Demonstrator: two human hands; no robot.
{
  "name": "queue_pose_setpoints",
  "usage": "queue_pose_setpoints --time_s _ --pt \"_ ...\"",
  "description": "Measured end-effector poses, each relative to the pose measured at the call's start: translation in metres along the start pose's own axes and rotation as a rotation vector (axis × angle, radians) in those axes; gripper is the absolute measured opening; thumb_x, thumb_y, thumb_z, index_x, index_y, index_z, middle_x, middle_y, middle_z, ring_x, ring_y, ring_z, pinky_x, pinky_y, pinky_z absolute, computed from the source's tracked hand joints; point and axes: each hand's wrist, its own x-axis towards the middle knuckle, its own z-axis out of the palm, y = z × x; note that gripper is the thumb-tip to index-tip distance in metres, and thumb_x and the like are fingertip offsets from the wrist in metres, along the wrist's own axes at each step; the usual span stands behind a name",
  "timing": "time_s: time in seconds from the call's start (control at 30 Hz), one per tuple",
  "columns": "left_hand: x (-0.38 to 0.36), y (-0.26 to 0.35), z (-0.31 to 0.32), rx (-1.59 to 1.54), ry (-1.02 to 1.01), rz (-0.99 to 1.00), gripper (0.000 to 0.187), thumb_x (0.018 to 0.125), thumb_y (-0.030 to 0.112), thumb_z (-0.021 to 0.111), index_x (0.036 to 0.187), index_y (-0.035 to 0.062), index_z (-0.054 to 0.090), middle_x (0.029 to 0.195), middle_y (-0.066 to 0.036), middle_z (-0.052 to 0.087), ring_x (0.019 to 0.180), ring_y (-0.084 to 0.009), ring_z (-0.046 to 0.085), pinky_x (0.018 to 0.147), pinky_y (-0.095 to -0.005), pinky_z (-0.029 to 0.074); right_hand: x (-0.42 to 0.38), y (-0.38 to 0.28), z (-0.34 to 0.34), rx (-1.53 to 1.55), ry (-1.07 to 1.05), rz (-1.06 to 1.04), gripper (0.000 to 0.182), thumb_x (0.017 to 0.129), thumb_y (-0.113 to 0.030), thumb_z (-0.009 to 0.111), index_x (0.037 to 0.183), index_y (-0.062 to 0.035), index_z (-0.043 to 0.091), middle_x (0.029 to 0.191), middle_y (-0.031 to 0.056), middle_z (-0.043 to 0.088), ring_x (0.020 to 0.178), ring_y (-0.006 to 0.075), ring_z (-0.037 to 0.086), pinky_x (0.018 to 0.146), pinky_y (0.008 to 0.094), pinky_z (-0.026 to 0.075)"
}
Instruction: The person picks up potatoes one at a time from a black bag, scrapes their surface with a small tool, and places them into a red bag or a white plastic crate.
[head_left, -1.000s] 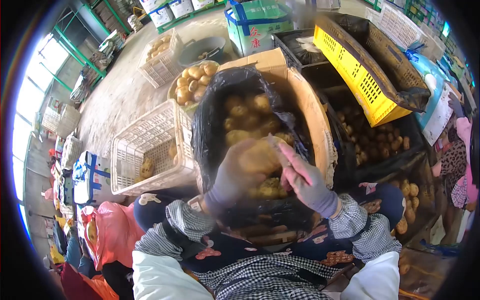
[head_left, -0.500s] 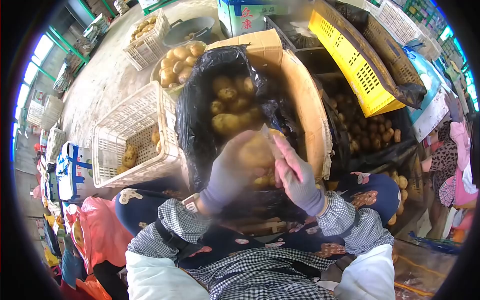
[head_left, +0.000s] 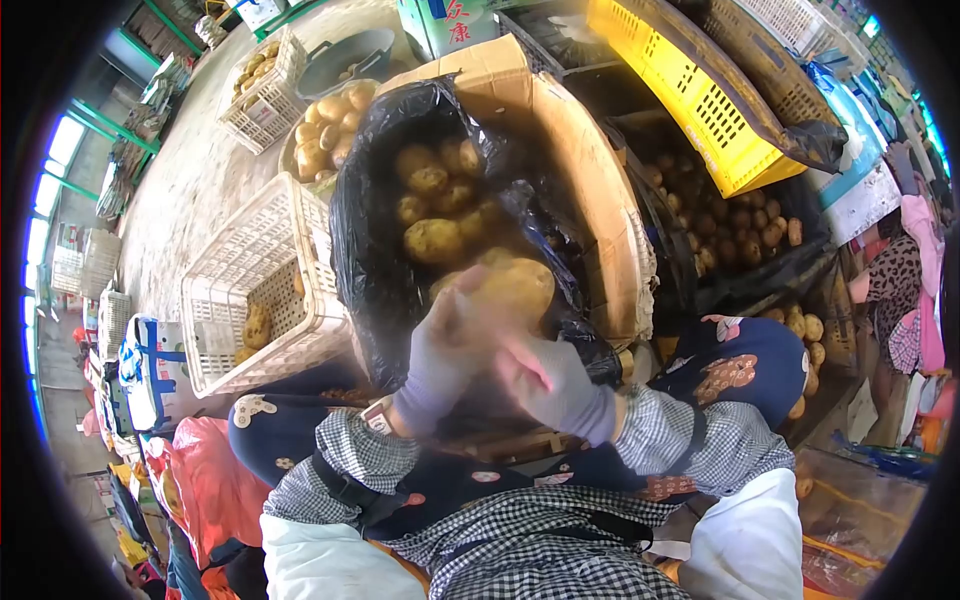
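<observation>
My left hand (head_left: 440, 350), in a grey glove with bare fingertips, is closed round a large pale yellow potato (head_left: 520, 288) above the box. Close beneath the potato is my right hand (head_left: 555, 385), gloved alike, its fingers curled and smeared by motion. The thin flat blade of a small knife showed between these fingers half a second ago; now blur hides it. Below and beyond my hands, several potatoes (head_left: 433, 240) lie in a cardboard box (head_left: 590, 170) lined with a black plastic bag (head_left: 352, 220).
A white plastic crate (head_left: 240, 250) with a few potatoes stands at the left. At the right, a yellow crate (head_left: 690, 100) leans over a dark-lined container of small potatoes (head_left: 735, 225). Farther back are a bowl of potatoes (head_left: 325, 130) and a grey tub (head_left: 345, 65).
My right hand has moved down and left, from the potato's right side to beneath it. The potato stays in my left hand. The whole view has shifted slightly.
</observation>
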Motion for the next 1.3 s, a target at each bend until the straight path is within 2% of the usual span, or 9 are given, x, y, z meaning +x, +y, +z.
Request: queue_pose_setpoints --time_s 0.07,0.17,0.27,0.4,0.53,0.67,0.87,1.07,1.3 --pt "-0.002 0.013 0.001 -0.046 -0.045 -0.081 0.081 0.07 -0.016 0.067 0.145 -0.0018 0.038 0.137 -0.007 0.049 0.122 -0.0149 0.051 0.104 -0.0289 0.043 -0.001 -0.004 0.002 -0.063 0.033 -0.071 0.038 0.091 -0.002 0.058 0.129 0.0003 0.056 0.117 0.0173 0.063 0.104 0.0268 0.065 0.089 0.0321 0.049" --pt "0.0 0.016 0.004 0.163 -0.028 0.121 0.079 0.07 -0.018 0.062 0.143 -0.0018 0.04 0.139 -0.007 0.048 0.124 -0.0155 0.049 0.105 -0.0299 0.042 0.008 -0.01 -0.008 0.044 0.074 0.036 0.028 0.091 -0.005 0.062 0.118 0.0048 0.061 0.088 0.02 0.069 0.078 0.0252 0.072 0.065 0.032 0.054" --pt "0.002 0.013 0.003 0.146 -0.008 0.079 0.079 0.069 -0.018 0.064 0.143 -0.0007 0.041 0.14 -0.008 0.047 0.125 -0.0153 0.048 0.105 -0.03 0.042 0.014 -0.016 -0.016 0.14 0.054 0.153 0.033 0.092 -0.005 0.06 0.123 0.0052 0.058 0.088 0.0178 0.069 0.077 0.0241 0.071 0.065 0.0311 0.053" --pt "0.0 0.012 0.001 0.082 0.011 -0.035 0.085 0.068 -0.017 0.072 0.145 0.0011 0.04 0.142 -0.009 0.046 0.127 -0.0175 0.048 0.107 -0.0321 0.041 0.007 0.008 0.003 -0.066 0.025 -0.228 0.046 0.098 -0.009 0.053 0.142 0.0031 0.044 0.078 0.0043 0.062 0.061 0.0082 0.055 0.059 0.0228 0.048" --pt "-0.002 0.012 0.0 -0.059 0.022 -0.008 0.087 0.068 -0.018 0.074 0.145 0.0013 0.039 0.143 -0.01 0.046 0.129 -0.0193 0.046 0.109 -0.034 0.04 0.013 0.008 -0.023 0.207 0.052 0.187 0.048 0.101 -0.006 0.041 0.149 -0.0026 0.035 0.087 0.0015 0.061 0.057 0.0055 0.048 0.055 0.0204 0.044" --pt "-0.003 0.011 -0.003 -0.035 0.047 0.043 0.086 0.068 -0.017 0.074 0.145 0.0013 0.039 0.144 -0.009 0.045 0.131 -0.02 0.044 0.11 -0.0351 0.039 0.006 0.004 -0.016 0.097 -0.04 0.053 0.049 0.101 -0.006 0.043 0.149 -0.0025 0.035 0.09 0.0034 0.063 0.054 0.0055 0.047 0.053 0.0205 0.043" --pt "-0.005 0.012 -0.007 0.678 0.012 0.507 0.084 0.068 -0.004 0.078 0.144 0.0062 0.043 0.145 -0.014 0.045 0.132 -0.0265 0.046 0.11 -0.0361 0.038 0.019 -0.004 -0.033 0.375 0.069 0.364 0.049 0.102 -0.013 0.046 0.148 -0.0004 0.035 0.068 0.0008 0.053 0.051 0.0071 0.048 0.051 0.0212 0.044" --pt "-0.005 0.007 -0.006 0.61 -0.006 0.481 0.081 0.07 0.0 0.077 0.144 0.0071 0.044 0.145 -0.017 0.045 0.133 -0.0314 0.045 0.11 -0.0381 0.039 0.011 -0.022 -0.017 0.407 -0.056 0.364 0.046 0.102 -0.014 0.046 0.146 -0.0002 0.04 0.066 0.0014 0.054 0.051 0.0071 0.051 0.05 0.0212 0.044" --pt "-0.004 0.019 -0.001 0.668 -0.045 0.441 0.08 0.07 0.001 0.076 0.143 0.0054 0.044 0.144 -0.018 0.046 0.132 -0.0338 0.046 0.109 -0.0394 0.039 0.025 -0.01 -0.032 0.506 0.069 0.52 0.045 0.102 -0.015 0.047 0.143 0.0014 0.042 0.063 -0.0005 0.049 0.047 0.0069 0.047 0.045 0.021 0.042"
